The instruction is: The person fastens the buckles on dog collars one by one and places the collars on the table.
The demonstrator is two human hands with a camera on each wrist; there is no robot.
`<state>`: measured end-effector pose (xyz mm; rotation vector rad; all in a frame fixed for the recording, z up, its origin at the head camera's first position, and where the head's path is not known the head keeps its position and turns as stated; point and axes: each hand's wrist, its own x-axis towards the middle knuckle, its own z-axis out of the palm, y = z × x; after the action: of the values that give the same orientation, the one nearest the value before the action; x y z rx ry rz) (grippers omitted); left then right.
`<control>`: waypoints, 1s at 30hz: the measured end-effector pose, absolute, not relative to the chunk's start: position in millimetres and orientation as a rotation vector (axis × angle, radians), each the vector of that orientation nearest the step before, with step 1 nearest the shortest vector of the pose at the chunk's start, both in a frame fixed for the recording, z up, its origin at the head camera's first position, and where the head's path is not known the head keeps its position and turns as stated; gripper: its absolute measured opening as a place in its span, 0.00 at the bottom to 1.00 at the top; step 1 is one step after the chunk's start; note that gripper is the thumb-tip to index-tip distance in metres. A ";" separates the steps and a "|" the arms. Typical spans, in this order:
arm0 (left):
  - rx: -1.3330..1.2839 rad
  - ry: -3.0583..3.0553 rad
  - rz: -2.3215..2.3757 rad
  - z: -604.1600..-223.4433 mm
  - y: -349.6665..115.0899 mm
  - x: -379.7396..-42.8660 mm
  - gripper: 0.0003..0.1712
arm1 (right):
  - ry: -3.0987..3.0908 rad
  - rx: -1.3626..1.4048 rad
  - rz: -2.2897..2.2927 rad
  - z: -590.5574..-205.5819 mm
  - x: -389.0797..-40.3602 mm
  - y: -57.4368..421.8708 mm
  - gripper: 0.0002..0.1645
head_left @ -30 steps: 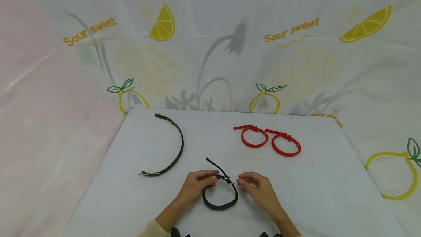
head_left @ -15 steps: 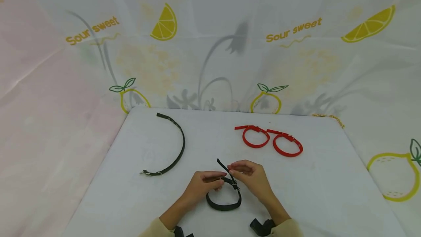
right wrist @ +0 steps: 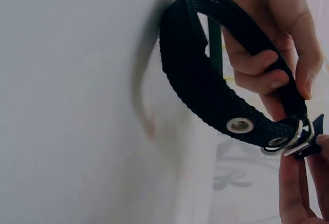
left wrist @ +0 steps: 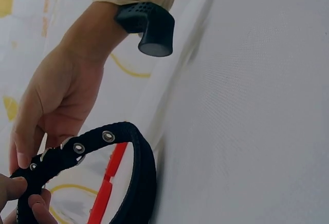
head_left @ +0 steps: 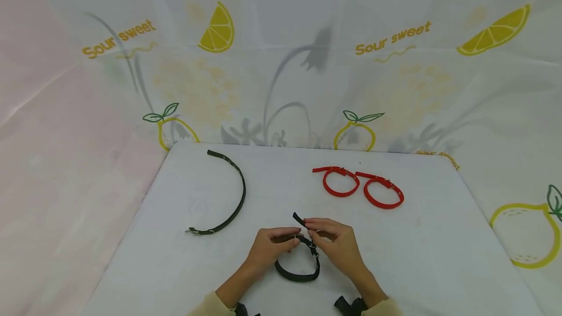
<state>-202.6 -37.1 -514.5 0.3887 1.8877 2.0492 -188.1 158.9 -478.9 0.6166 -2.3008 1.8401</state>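
Observation:
A black pet collar (head_left: 296, 277), buckled into a loop, stands close over the white table in the head view. My left hand (head_left: 269, 248) pinches its band beside the buckle, thumb and fingers on either side. With thumb and fingertips, my right hand (head_left: 340, 243) grips the strap's free end past the buckle; the tip pokes up beyond the fingers. Metal-ringed holes run along the band, and the right wrist view shows the silver buckle (right wrist: 298, 143) with the strap through it. The left wrist view shows the right hand (left wrist: 67, 85) reaching down to the strap.
Left of the hands, a dark green collar (head_left: 243, 191) lies unbuckled in a wide curve. Two buckled red collars (head_left: 340, 194) lie side by side at the back right. A lemon-printed cloth (head_left: 281, 62) hangs behind the white table (head_left: 439, 257).
My right hand was apart from the collar one second ago; it came in and took the strap's free end. The loop and my left hand shifted slightly right.

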 end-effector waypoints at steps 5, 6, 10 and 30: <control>0.360 1.896 2.106 -505.7 -35.7 -198.4 0.19 | -2.305 0.641 1.615 -491.4 -189.7 162.3 0.14; 0.343 1.891 2.116 -505.3 -35.4 -198.0 0.19 | -2.321 0.639 1.551 -492.4 -189.8 162.8 0.14; 0.281 1.877 2.152 -506.1 -34.7 -197.5 0.18 | -2.376 0.634 1.346 -493.9 -189.6 164.8 0.15; 0.234 1.993 2.045 -507.9 -35.0 -197.1 0.20 | -2.532 0.766 1.182 -495.8 -188.1 170.1 0.14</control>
<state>-197.1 -35.0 -507.9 0.2341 1.9933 2.0448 -188.1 170.1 -495.8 0.7659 -2.5316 1.1823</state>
